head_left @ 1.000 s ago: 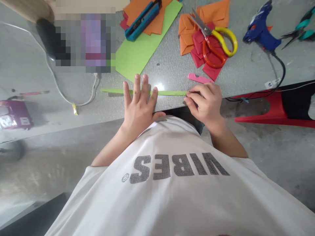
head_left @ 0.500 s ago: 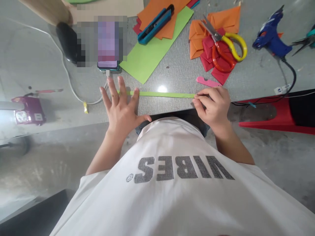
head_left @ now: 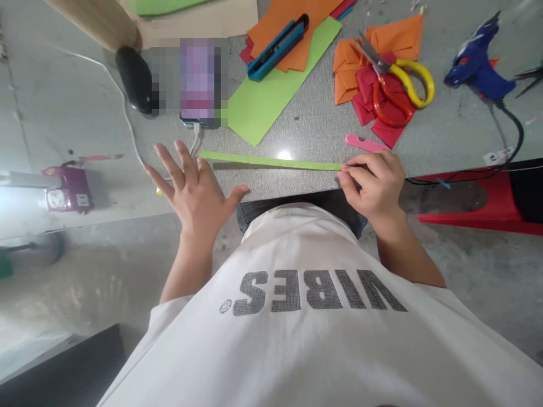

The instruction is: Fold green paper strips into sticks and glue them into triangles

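Note:
A narrow green paper strip stretches across the front of the grey table, its left part raised a little, with a shadow below it. Its right end is pinched between the thumb and fingers of my right hand. My left hand is spread with nothing in it, just left of the strip and apart from it. Beyond my right hand lies a pink piece with a notch. A green paper sheet rests farther back, with a blue utility knife on the orange paper over it.
Scissors lie on folded orange and red paper pieces. A blue glue gun is at right, its cord hanging past the table edge. A phone with a white cable, a black mouse-shaped object and a purple device are at left.
My left hand has come off the strip and shifted left, fingers spread. The strip's left end now shows free and lifted. My right hand keeps its pinch.

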The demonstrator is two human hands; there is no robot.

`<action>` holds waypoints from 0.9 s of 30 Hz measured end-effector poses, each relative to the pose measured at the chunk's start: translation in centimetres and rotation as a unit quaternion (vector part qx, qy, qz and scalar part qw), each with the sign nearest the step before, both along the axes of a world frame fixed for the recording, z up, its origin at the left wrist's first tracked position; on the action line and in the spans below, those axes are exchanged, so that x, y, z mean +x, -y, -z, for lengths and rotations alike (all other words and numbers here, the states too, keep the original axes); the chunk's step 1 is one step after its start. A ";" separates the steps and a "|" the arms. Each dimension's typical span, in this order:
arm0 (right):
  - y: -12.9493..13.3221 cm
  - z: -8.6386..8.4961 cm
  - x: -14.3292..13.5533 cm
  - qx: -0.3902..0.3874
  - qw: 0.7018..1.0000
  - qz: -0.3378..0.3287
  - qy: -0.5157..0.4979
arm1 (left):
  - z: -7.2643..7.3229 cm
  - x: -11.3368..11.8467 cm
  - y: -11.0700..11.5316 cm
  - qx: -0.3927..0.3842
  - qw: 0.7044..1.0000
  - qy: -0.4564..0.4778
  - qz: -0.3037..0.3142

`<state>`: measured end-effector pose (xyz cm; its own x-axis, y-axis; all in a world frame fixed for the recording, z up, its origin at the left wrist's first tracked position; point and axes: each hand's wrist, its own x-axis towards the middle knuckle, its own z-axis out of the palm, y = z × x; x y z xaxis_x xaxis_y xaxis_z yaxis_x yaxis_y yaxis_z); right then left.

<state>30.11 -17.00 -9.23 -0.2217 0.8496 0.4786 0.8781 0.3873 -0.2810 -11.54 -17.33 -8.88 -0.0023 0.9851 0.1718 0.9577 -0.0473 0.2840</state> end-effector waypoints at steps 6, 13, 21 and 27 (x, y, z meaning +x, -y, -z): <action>-0.6 -0.1 0.1 0.006 1.000 -0.029 0.003 | 0.0 3.1 3.6 0.079 0.982 0.039 0.168; -0.7 -1.0 0.5 -0.018 0.999 -0.037 0.034 | -2.0 6.5 -0.7 0.003 0.968 -0.006 0.251; -0.2 -2.8 -9.6 -0.158 0.974 -0.145 0.070 | -0.1 6.0 -1.2 -0.027 0.964 0.024 0.265; -0.4 -2.8 -11.6 -0.237 0.950 -0.181 0.096 | -0.4 5.9 -1.1 -0.022 0.964 0.030 0.263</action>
<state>18.52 -16.63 -6.39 -0.5839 0.8116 -0.0176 0.7646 0.5425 -0.3480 -5.60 -16.19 -8.49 0.4909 0.8591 0.1446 0.7863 -0.5084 0.3511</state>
